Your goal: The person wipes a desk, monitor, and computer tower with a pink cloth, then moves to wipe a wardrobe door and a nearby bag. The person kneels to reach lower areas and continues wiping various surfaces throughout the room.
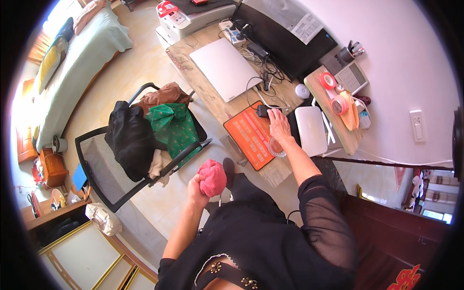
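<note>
My left hand (198, 188) is closed around a bunched pink cloth (212, 178), held up in front of my body. My right hand (279, 125) reaches over the desk, its fingertips at a small black box-like object (266, 111); whether they grip it is hard to tell. Beneath lies an orange mouse pad (246, 136) bearing writing. A round clear glass dish (277, 148) stands at the pad's edge, just below my right wrist. Further back on the wooden desk (208, 105) lies a closed silver laptop (224, 69), with tangled black cables (270, 74) beside it.
A white router (311, 131) stands right of my right hand, near a small raised shelf (315, 85) with tape rolls and a calculator. A monitor (286, 43) backs the desk. At the left, a mesh office chair (105, 159) carries black, green and brown clothes.
</note>
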Demonstrator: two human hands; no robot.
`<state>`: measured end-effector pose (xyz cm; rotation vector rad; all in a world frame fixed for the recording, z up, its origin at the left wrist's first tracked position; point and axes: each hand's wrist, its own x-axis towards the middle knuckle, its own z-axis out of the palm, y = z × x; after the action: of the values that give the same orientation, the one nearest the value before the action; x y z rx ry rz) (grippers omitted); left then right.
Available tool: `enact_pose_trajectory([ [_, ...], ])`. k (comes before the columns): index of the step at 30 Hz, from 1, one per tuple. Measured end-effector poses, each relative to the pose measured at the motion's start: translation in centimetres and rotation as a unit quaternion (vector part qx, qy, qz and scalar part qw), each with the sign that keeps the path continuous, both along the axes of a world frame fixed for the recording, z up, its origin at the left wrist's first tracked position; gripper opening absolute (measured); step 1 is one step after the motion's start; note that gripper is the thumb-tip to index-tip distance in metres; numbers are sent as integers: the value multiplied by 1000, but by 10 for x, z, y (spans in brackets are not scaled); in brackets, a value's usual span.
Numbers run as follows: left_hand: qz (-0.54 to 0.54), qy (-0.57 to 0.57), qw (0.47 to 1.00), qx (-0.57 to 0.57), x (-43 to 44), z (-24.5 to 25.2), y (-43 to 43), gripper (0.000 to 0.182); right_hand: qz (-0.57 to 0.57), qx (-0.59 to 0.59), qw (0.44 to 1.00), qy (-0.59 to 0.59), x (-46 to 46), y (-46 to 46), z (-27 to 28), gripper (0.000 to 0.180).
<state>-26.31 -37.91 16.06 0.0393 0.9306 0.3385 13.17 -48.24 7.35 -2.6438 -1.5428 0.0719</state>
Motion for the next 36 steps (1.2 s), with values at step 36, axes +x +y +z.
enact_pose_trajectory([
  [36,204,21,976,68,-210,30,-99,56,-300,155,876,343,-84,30,-137,30],
])
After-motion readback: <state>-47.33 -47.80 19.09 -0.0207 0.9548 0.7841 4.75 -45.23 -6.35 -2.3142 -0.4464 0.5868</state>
